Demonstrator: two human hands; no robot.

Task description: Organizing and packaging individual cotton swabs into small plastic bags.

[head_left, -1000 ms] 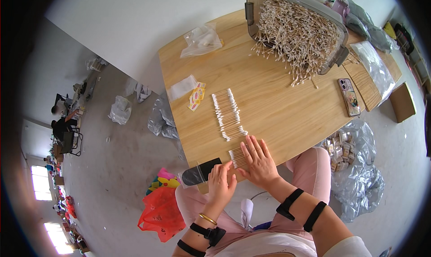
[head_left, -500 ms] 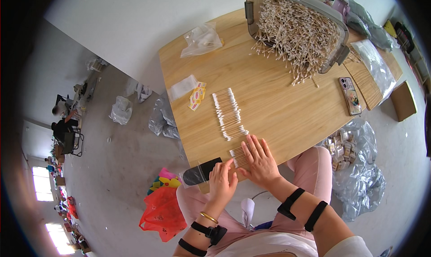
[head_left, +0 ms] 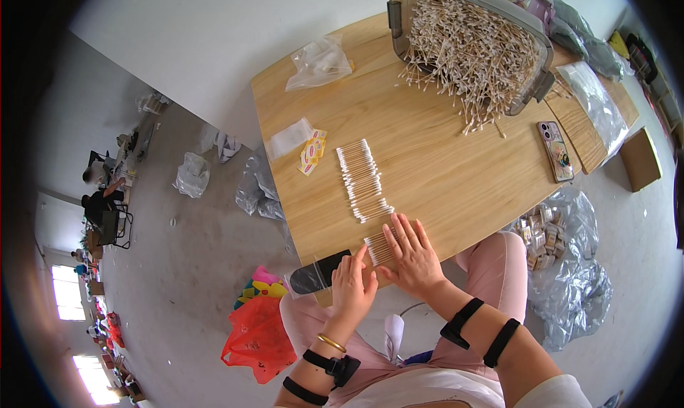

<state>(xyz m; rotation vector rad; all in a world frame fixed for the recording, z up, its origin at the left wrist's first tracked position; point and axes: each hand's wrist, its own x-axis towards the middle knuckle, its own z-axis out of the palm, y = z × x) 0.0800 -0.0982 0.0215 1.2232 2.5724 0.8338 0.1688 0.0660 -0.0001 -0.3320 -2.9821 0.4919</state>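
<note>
- Swabs (head_left: 377,249) are lying in a short row by the near edge of the table (head_left: 456,173), partly hiding under your right hand (head_left: 415,265).
- Your right hand is resting flat, fingers extended, gripping nothing that shows.
- Your left hand (head_left: 351,292) is curling loosely, holding nothing visible; its index fingertip is now sitting slightly farther up the row's left ends, touching or just beside them.
- Otherwise little is changing: the row is keeping its place, so you are seemingly evening its ends, not adding swabs.
</note>
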